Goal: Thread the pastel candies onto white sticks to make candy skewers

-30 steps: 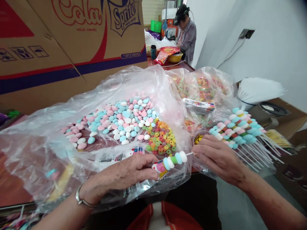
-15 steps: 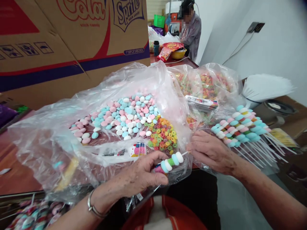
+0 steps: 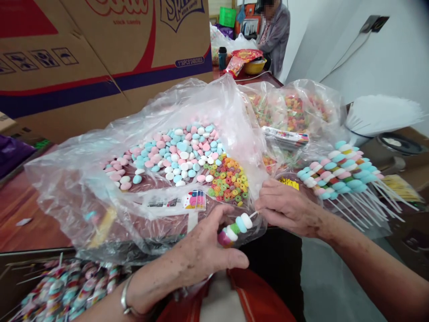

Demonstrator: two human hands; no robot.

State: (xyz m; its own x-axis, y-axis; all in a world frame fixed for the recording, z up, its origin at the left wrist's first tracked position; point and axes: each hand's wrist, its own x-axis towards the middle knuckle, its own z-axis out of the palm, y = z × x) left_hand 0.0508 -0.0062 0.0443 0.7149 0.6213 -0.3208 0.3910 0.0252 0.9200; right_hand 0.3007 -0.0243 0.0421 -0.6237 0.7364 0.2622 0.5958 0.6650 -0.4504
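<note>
My left hand point(image 3: 201, 252) is closed around the lower end of a candy skewer point(image 3: 236, 227) threaded with white, blue, green and pink sweets. My right hand point(image 3: 284, 206) pinches the thin white stick at the skewer's upper end. Just beyond both hands lies an open clear plastic bag point(image 3: 100, 179) holding pink, blue and white round sweets point(image 3: 174, 154) and a heap of small coloured ring sweets point(image 3: 229, 181). To the right lies a pile of finished skewers point(image 3: 338, 172), sticks pointing right.
A large cardboard carton point(image 3: 100, 49) stands behind the bag. More bags of ring sweets point(image 3: 288, 109) and a stack of white sleeves point(image 3: 382, 114) lie to the right. Wrapped skewers point(image 3: 63, 286) fill a tray at lower left. Another person point(image 3: 276, 31) works at the far end.
Both hands and the skewer have drawn nearer to me and lower in view, past the bag's near edge. The left hand's grip has slid over the skewer's lower end. The camera tilted down.
</note>
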